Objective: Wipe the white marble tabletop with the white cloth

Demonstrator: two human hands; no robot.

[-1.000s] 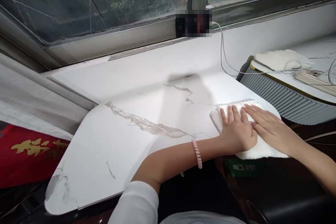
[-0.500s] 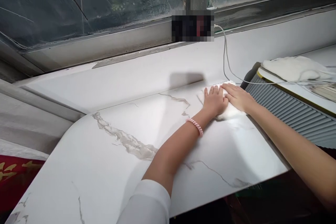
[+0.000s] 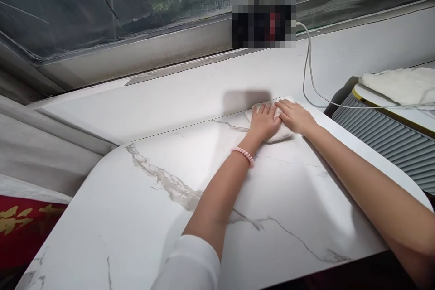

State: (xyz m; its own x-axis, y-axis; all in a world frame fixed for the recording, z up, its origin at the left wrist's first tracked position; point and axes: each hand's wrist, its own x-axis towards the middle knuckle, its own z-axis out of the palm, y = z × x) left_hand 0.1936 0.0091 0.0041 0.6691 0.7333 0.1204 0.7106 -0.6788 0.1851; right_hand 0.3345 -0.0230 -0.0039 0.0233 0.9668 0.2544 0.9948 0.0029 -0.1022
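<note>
White bench [image 3: 136,208], wiping apparently in progress; how much remains cannot be told. At its one o'clock, the left hand [image 3: 265,124], fingers spread, rests on the cloth [image 3: 280,135]; beside it, the right hand [image 3: 297,117] lies flat.

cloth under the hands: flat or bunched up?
Flat: the white cloth lies low on the tabletop, edges showing past the left hand and right hand. Cannot tell if folded; they cover much of it.
</note>
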